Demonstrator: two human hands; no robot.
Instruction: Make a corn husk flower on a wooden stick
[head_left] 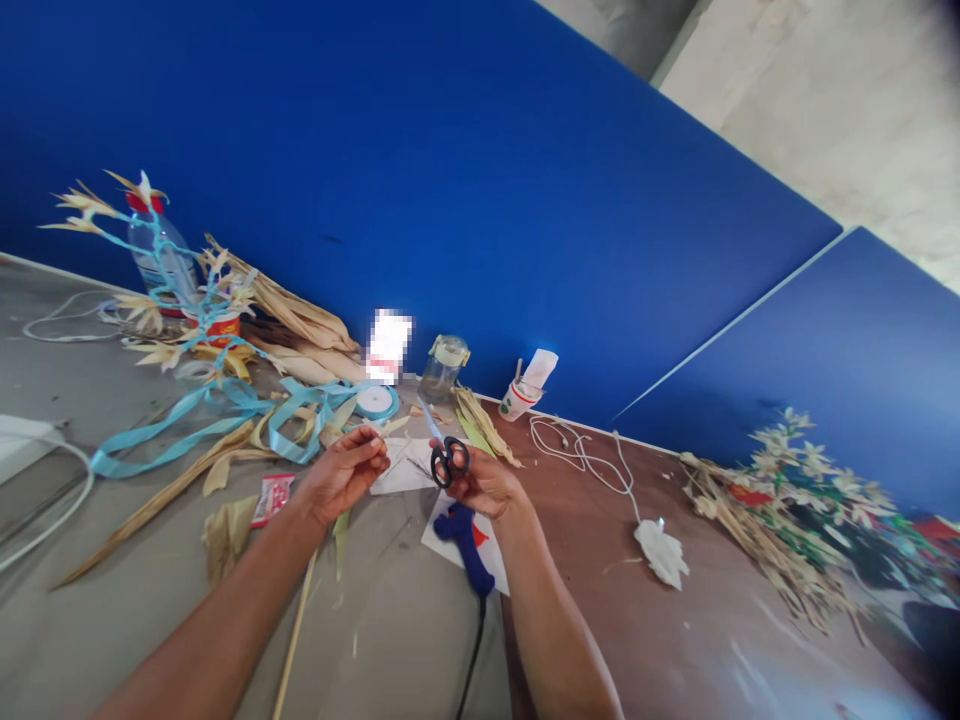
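My right hand [487, 487] grips a pair of black-handled scissors [444, 452], blades pointing up and away. My left hand [346, 470] pinches a thin pale strip of dried husk [382, 429] just left of the scissors. Under my right wrist a blue glue gun [463, 537] lies on a white sheet, its black cord running toward me. Both hands hover just above the table, close together.
Light blue ribbon [225, 415] and a ribbon spool [375, 402] lie among dried husks on the left. A plastic bottle with husk flowers [161, 255], a glass jar [442, 365], a paper cup [519, 398], a white cable [577, 455] and a husk flower bouquet [780, 500] surround the hands. A blue wall stands behind.
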